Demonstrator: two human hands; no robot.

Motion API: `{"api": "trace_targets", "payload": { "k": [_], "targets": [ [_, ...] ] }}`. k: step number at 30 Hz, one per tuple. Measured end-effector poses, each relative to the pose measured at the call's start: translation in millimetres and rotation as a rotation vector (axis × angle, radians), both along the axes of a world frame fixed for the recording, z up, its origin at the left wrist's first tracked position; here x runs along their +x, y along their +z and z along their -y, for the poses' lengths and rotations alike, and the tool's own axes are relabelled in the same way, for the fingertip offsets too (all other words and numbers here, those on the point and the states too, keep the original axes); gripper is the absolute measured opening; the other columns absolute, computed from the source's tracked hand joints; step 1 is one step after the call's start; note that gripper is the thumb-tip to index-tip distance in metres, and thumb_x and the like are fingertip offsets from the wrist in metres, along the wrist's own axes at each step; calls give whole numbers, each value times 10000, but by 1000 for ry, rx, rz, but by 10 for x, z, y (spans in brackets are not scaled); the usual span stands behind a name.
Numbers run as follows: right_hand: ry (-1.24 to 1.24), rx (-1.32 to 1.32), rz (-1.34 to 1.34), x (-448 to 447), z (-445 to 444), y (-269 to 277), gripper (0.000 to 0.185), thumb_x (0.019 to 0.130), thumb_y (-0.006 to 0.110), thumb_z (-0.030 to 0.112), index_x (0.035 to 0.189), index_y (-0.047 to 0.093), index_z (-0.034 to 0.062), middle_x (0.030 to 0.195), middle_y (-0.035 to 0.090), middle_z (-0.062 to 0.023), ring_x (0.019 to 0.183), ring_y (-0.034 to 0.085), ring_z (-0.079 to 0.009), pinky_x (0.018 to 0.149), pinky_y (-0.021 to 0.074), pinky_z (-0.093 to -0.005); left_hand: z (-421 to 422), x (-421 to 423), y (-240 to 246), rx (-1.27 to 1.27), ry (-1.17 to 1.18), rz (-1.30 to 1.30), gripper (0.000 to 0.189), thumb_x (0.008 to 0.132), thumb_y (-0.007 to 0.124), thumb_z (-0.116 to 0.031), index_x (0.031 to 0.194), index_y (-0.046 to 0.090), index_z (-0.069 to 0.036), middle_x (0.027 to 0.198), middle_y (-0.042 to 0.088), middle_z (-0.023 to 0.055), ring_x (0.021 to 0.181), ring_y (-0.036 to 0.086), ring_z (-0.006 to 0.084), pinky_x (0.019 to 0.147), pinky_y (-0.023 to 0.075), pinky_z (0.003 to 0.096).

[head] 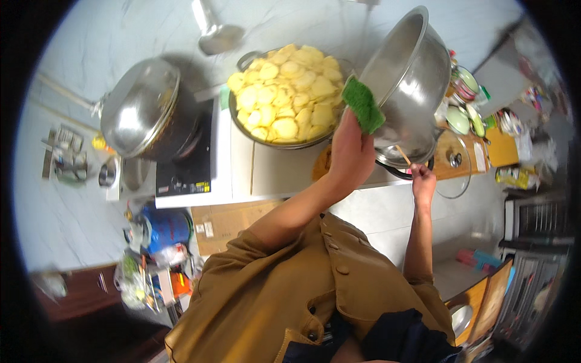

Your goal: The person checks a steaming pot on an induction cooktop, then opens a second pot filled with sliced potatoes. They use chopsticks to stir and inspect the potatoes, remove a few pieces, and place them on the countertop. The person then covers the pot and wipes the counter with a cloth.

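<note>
With my left hand (356, 149) I hold a green scouring pad (362, 105) against or just beside the rim of a large steel basin (420, 72), which is tipped on its side. My right hand (423, 177), lower and to the right, grips a thin wooden stick (403, 155) over a steel pot (390, 159) with black handles. Steam or haze blurs the lower part of the basin. Left of my left hand, a wide pan (283, 146) is heaped with sliced potatoes (286, 95).
A lidded pot (140, 109) stands on a black induction cooktop (181, 178) at the left. A ladle (221, 38) hangs on the wall. One chopstick (252, 168) lies on the counter. A glass lid (455, 159) rests on a wooden board, with green bowls (457, 120) behind.
</note>
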State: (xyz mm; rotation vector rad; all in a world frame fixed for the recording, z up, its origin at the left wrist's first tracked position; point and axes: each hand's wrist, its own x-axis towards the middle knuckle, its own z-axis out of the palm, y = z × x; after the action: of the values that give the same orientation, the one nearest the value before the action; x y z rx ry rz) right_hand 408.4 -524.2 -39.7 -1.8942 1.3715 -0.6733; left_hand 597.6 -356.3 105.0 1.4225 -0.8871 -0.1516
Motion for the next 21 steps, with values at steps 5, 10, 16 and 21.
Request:
{"api": "trace_targets", "payload": {
  "k": [5, 10, 16, 21],
  "targets": [
    [-161, 187, 413, -863, -543, 86, 210, 898, 593, 196, 917, 695, 14, 680, 514, 54, 628, 411, -64, 588, 352, -213, -227, -275, 21, 181, -199, 258, 348, 788, 425, 27, 1129, 491, -2, 1097, 538, 211, 990, 512, 410, 860, 405, 455],
    [-542, 209, 490, -1540, -1589, 113, 248, 908, 577, 230, 958, 689, 14, 656, 444, 58, 626, 364, -56, 578, 318, -214, -236, -373, 110, 218, -409, 222, 297, 835, 461, -43, 1125, 501, 6, 977, 605, 170, 915, 578, 334, 801, 445, 422],
    [-948, 255, 572, -2374, -3041, -49, 246, 913, 563, 233, 932, 690, 24, 678, 504, 30, 626, 397, -70, 569, 348, -231, -94, -1094, 94, 165, -1148, -541, 381, 774, 343, 96, 1134, 460, 56, 1025, 606, 196, 885, 637, 320, 800, 533, 409],
    [-1221, 335, 744, -2844, -3991, -66, 254, 928, 537, 267, 931, 683, 59, 616, 432, 64, 493, 298, -26, 435, 245, -197, -1, -1965, -178, 270, -1344, -526, 381, 803, 342, 111, 1161, 446, 35, 985, 613, 173, 856, 638, 297, 766, 562, 401]
  ]
}}
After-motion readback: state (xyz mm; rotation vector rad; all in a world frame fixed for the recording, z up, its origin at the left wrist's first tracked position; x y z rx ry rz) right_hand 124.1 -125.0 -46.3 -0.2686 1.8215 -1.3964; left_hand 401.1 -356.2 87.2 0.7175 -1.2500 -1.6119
